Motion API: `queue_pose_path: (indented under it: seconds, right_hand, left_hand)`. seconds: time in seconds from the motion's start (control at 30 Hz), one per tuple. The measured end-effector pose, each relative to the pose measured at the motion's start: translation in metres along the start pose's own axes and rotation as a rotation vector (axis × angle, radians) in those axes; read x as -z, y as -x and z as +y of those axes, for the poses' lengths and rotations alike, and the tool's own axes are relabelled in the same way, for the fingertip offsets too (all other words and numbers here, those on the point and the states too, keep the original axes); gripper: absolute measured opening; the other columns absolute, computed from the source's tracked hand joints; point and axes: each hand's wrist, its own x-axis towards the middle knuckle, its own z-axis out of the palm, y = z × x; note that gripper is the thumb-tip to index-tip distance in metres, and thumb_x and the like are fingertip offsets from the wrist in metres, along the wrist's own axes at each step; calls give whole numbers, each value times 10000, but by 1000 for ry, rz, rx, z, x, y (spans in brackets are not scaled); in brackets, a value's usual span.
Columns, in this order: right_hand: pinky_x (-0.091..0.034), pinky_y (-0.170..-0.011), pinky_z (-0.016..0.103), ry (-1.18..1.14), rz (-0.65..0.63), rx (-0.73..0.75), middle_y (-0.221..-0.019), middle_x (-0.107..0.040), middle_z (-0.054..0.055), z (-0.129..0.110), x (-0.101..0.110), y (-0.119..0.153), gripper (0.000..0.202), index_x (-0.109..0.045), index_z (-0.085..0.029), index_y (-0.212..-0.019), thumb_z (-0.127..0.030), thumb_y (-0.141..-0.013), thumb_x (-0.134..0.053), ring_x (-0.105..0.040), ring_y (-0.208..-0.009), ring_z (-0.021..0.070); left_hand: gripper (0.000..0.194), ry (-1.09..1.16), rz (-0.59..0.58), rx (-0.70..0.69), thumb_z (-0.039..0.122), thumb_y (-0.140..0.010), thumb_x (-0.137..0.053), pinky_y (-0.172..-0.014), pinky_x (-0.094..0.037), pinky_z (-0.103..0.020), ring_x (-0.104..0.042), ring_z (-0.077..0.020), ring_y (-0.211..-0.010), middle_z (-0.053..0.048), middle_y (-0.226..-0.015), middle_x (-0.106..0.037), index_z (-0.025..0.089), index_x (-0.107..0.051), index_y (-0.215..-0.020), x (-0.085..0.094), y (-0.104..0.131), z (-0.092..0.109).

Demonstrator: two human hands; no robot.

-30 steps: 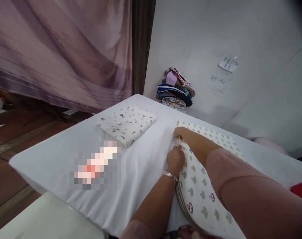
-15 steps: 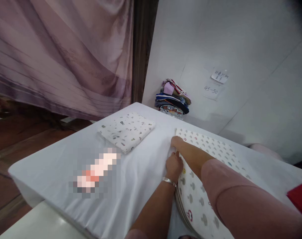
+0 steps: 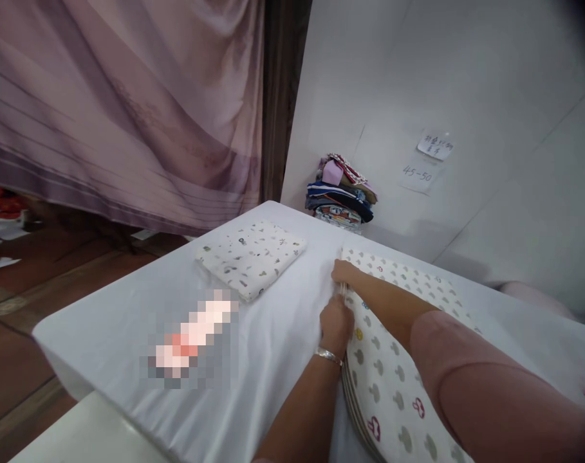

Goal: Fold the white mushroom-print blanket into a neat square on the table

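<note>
A white layered cloth (image 3: 379,366) printed with grey mushroom-like shapes and a few coloured outlines lies folded on the right of the table, its several layers showing along the curved left edge. My left hand (image 3: 337,321), with a silver bracelet at the wrist, is closed on that left edge. Just beyond it, my right hand (image 3: 346,272) grips the same edge near the far corner, its arm reaching across the top of the cloth. A short stretch of stacked edge shows between the hands. Most fingertips are hidden.
A folded white patterned cloth (image 3: 251,257) lies left of my hands, with a pixelated object (image 3: 193,341) nearer me. Both are on the white-covered table (image 3: 103,308). A pile of folded clothes (image 3: 340,193) sits against the wall. A pinkish curtain (image 3: 128,116) hangs at left.
The view has turned slightly left. My hands are a little farther apart along the cloth's edge, and more of the stacked edge shows between them. Both keep hold.
</note>
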Motion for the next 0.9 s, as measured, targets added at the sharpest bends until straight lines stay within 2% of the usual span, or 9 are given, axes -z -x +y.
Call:
queue_pose_path:
  seconds: [0.1,0.23,0.37,0.53,0.63,0.8,0.9]
  right_hand:
    - [-497,-756,361,48,-17,-15,-1093,-612,211,-1,0,-4,581,-469,-76,-1258,-192,-707,-614,-599,-1008,297]
    - [-485,-815,393,104,1,-23,-1147,-587,219,0,2,-15,798,-314,-72,-1383,-161,-663,-648,-568,-1063,305]
    - [-489,-808,405,133,35,-31,-1142,-587,224,4,5,-27,869,-217,-79,-1427,-107,-665,-635,-574,-1047,306]
    - [-486,-819,391,132,94,-45,-1157,-566,256,6,7,-39,828,-285,-52,-1392,-127,-664,-673,-561,-1070,314]
    - [-487,-815,364,118,132,-46,-1123,-584,253,9,8,-45,722,-358,-40,-1338,-151,-696,-668,-572,-1060,299]
    - [-484,-795,325,89,178,-49,-1045,-629,210,15,4,-51,403,-475,-55,-1213,-89,-813,-502,-611,-999,252]
    - [-473,-811,323,73,187,-24,-1061,-624,208,16,3,-51,359,-500,-57,-1191,-59,-837,-439,-604,-1016,242]
  left_hand:
    - [242,-18,-10,-7,181,-861,-398,-715,-415,-297,-610,-204,-887,-89,-1002,-636,161,-545,-1051,0,2,1]
    - [241,-39,-12,-7,198,-865,-413,-733,-408,-281,-606,-188,-896,-86,-1018,-628,169,-531,-1074,-2,2,2]
    - [223,-41,21,-30,214,-856,-426,-725,-404,-274,-608,-180,-872,-77,-1011,-630,174,-534,-1047,-7,0,-1]
    - [220,-44,27,-15,210,-847,-445,-709,-401,-267,-613,-177,-866,-66,-991,-637,183,-541,-1043,-9,0,0]
    - [226,-49,66,-11,197,-834,-454,-691,-398,-269,-616,-181,-855,-57,-978,-643,187,-553,-1036,-9,0,1]
    - [209,-45,74,-9,204,-825,-464,-679,-395,-275,-614,-182,-839,-42,-968,-645,202,-554,-1015,-11,0,0]
    - [206,-43,64,-19,218,-836,-455,-688,-394,-271,-610,-175,-838,-41,-970,-639,206,-543,-1022,-11,0,-1]
